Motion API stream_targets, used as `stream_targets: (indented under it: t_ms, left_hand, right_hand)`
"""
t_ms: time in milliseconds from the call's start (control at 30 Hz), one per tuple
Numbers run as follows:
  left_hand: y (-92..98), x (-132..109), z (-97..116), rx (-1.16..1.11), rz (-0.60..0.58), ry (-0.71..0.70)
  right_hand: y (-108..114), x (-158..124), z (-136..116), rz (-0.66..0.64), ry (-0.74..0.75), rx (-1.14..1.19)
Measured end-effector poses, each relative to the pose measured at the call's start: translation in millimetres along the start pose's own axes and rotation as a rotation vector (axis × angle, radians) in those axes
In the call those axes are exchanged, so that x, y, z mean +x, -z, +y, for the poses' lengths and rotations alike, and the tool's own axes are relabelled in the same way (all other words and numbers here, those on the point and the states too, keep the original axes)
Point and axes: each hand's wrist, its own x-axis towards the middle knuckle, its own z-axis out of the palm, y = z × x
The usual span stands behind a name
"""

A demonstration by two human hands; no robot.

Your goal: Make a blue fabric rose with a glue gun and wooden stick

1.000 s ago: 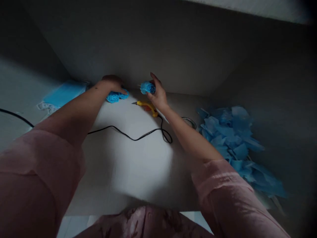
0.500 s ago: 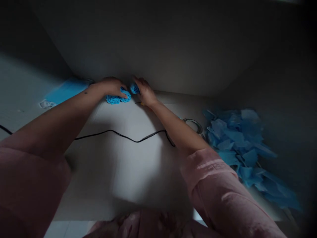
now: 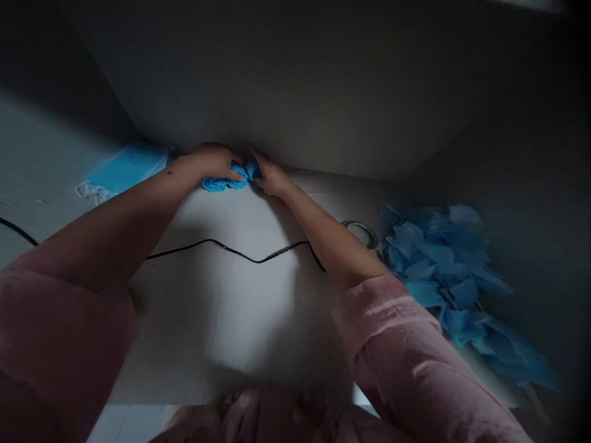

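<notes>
Near the back wall, two ruffled blue rosettes (image 3: 215, 184) sit side by side on the pale surface. My left hand (image 3: 216, 161) is closed over the right one from above, thumb against its front. A third blue rosette (image 3: 253, 170) is in my right hand (image 3: 272, 175), gripped between thumb and fingers; it sits right beside the others, seemingly touching them. The far fingers of both hands are partly hidden in shadow.
A stack of blue face masks (image 3: 127, 169) with white loops lies at the left. A black cable (image 3: 235, 251) crosses the surface below my wrists. Beside my right forearm lies a coil of wire (image 3: 362, 232). Many blue cut pieces (image 3: 438, 258) are heaped at the right.
My right hand has brought its rosette slightly lower, closing the gap to the other rosettes. My left hand keeps its hold. A small yellow item under the right hand no longer shows.
</notes>
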Motion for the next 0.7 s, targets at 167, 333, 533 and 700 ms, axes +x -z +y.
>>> stream_targets:
  t_ms: [167,333,533,700]
  left_hand:
    - [-1.3,-8.8,3.1,-0.019,0.225,-0.086]
    - [10.7,-15.9,22.6,-0.191,0.506,-0.073]
    - [15.1,-79.2,127.1,-0.976,0.647,0.021]
    - [17.3,-264.2,207.1,-1.339,0.06,-0.206]
  right_hand:
    - [27.8,-9.7,-9.7,0.067,0.048,0.03]
    - [81.0,-43.4,-23.1,0.181,0.044,0.03]
    - [110.4,-128.6,-59.4,0.331,-0.035,0.128]
    - [106.7,-225.3,-103.8,0.342,-0.118,0.218]
